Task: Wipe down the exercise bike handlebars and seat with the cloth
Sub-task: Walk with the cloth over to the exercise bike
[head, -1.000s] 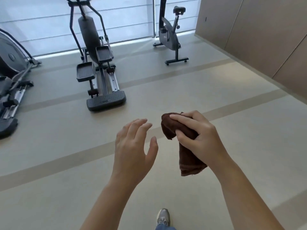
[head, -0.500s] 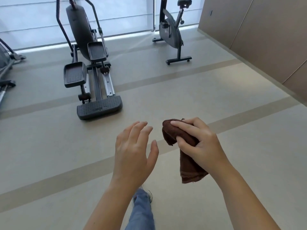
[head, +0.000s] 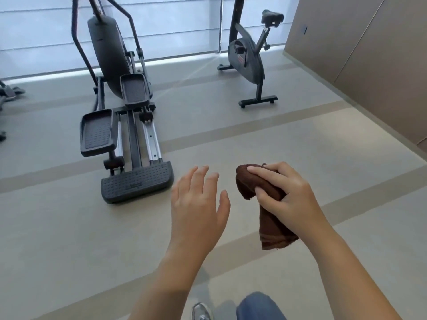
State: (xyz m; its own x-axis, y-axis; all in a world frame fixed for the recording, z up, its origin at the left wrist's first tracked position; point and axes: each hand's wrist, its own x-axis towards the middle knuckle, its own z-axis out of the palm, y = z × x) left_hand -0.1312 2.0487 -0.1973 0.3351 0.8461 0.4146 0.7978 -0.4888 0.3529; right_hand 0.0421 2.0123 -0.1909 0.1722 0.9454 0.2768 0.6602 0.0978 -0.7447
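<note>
A dark brown cloth (head: 272, 225) hangs folded from my right hand (head: 284, 195), whose fingers and thumb curl round its upper part. My left hand (head: 198, 206) floats beside it, fingers spread and holding nothing, a short gap from the cloth. The black exercise bike (head: 248, 58) stands far ahead near the window, its seat (head: 272, 17) showing at the top. Its handlebars are cut off by the top of the frame.
A black elliptical trainer (head: 124, 125) stands ahead on the left, its rear step close to my left hand in the picture. Brown wall panels (head: 369, 56) run along the right. Part of another machine (head: 7, 93) shows at the left edge. My shoe (head: 201, 311) and jeans leg (head: 258, 307) are below.
I have walked forward: the elliptical and the bike are nearer and larger. Both hands keep their pose, the right one still gripping the cloth.
</note>
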